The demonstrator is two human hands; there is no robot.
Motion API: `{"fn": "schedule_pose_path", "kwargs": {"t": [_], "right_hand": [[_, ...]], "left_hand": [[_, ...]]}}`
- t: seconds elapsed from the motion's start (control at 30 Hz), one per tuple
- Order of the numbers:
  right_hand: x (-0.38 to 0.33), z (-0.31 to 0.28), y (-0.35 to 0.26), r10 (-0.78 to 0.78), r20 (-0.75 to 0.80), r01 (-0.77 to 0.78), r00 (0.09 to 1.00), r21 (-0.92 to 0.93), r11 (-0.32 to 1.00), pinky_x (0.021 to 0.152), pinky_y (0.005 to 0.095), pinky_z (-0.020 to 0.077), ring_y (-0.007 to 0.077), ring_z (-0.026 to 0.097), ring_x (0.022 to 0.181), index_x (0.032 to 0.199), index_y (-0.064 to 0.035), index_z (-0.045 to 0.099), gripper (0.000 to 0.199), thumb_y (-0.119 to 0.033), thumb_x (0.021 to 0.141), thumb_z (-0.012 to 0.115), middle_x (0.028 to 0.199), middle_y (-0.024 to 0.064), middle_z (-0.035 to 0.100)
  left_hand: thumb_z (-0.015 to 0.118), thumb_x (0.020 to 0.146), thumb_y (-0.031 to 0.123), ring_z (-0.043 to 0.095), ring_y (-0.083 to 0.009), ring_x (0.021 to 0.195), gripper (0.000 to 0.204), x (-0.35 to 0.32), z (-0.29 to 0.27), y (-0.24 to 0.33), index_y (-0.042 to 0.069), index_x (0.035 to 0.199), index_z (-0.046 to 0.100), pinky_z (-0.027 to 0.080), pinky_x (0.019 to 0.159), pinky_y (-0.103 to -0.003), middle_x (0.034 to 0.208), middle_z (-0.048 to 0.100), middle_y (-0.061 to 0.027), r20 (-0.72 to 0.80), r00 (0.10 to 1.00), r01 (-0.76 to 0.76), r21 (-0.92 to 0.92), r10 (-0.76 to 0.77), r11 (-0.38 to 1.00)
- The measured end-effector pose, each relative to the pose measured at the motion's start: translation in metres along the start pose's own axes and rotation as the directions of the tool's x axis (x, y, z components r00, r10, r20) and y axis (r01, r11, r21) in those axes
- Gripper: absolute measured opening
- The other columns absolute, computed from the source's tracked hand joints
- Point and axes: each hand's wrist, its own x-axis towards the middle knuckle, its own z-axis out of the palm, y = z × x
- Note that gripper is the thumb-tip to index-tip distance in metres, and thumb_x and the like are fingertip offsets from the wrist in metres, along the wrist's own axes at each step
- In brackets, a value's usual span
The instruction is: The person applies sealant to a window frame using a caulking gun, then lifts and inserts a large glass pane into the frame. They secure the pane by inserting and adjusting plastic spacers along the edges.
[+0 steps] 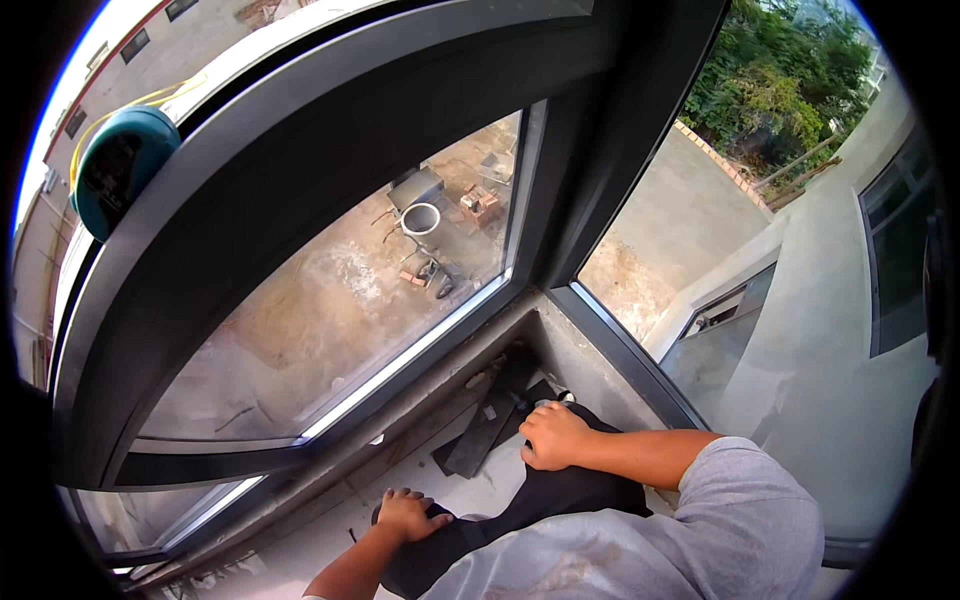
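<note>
Big dark window frames (300, 200) stand over a dusty grey ledge (330, 530), with a yard far below. Flat black strips (490, 420) lie in the ledge's corner. Right hand (553, 437) rests curled on the person's black-trousered knee (560, 490), beside the strips. Left hand (408, 513) curls over the other knee (430, 550), near the ledge's front edge.

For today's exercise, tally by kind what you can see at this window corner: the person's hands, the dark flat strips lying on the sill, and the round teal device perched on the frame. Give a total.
Hands: 2, left hand and right hand
Dark flat strips on the sill: 2
Round teal device: 1
Total: 5
</note>
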Motion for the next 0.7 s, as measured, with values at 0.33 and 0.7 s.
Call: {"fn": "schedule_pose_path", "kwargs": {"t": [0.33, 0.7], "right_hand": [[-0.034, -0.053, -0.065, 0.079, 0.285, -0.076, 0.955, -0.022, 0.997, 0.095, 0.0509, 0.0508, 0.0365, 0.069, 0.108, 0.103, -0.0025, 0.074, 0.042, -0.038, 0.090, 0.057, 0.107, 0.0189, 0.074], [-0.105, -0.109, -0.198, -0.016, 0.798, 0.001, 0.603, 0.020, 1.000, 0.109, 0.0455, 0.0484, 0.0367, 0.065, 0.124, 0.124, -0.0113, 0.076, 0.057, -0.055, 0.092, 0.059, 0.133, 0.0176, 0.070]], "left_hand": [[0.054, 0.093, 0.069, 0.041, -0.0304, 0.150, 0.077, -0.127, 0.021, 0.068, 0.016, 0.149, 0.058, 0.033, 0.121, -0.056, 0.158, 0.050, -0.0110, 0.159, 0.951, 0.292, -0.178, -0.265, 0.940], [0.068, 0.089, 0.058, 0.072, -0.0338, 0.109, 0.055, -0.336, 0.059, 0.124, 0.010, 0.113, 0.076, 0.055, 0.095, -0.042, 0.111, 0.077, -0.0157, 0.003, 0.926, 0.216, -0.823, -0.377, 0.525]]}}
